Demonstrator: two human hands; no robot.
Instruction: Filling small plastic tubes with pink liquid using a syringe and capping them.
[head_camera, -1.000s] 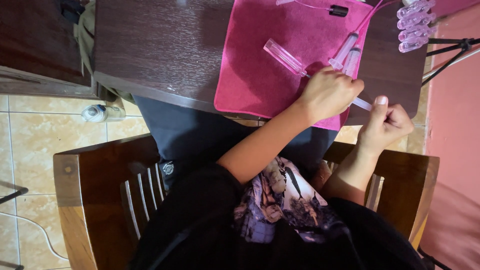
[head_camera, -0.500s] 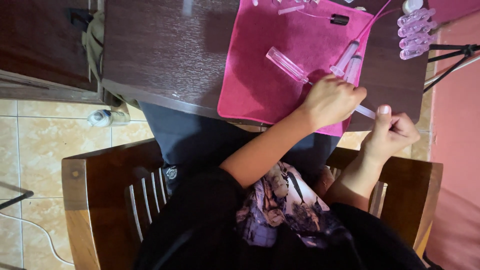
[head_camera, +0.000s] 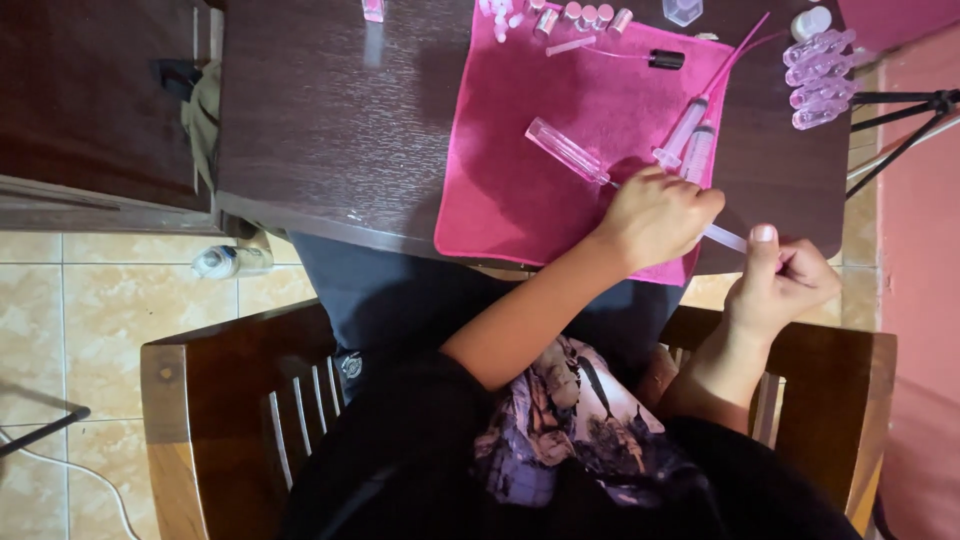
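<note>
Now the two hands sit closer together than a second ago, meeting just past the near edge of the pink cloth (head_camera: 520, 160). The left hand (head_camera: 655, 215) lies curled on the cloth's near right corner, fingers closed around a slim clear tube (head_camera: 725, 238) whose free end pokes out toward the right hand (head_camera: 780, 285). Earlier the right hand hung a little apart; now its thumb stands upright against the tube's tip and its other fingers are folded in, pinching something too small to make out. So both hands grip, neither spread wide.

On the cloth, just beyond the left hand, a clear rectangular vial (head_camera: 568, 152) lies slanted, and two syringes (head_camera: 690, 140) with pink tubing rest beside it, apparently where they lay before. Off the cloth's far right corner a cluster of clear vials (head_camera: 820, 78) sits on the dark wooden table (head_camera: 330, 130).
</note>
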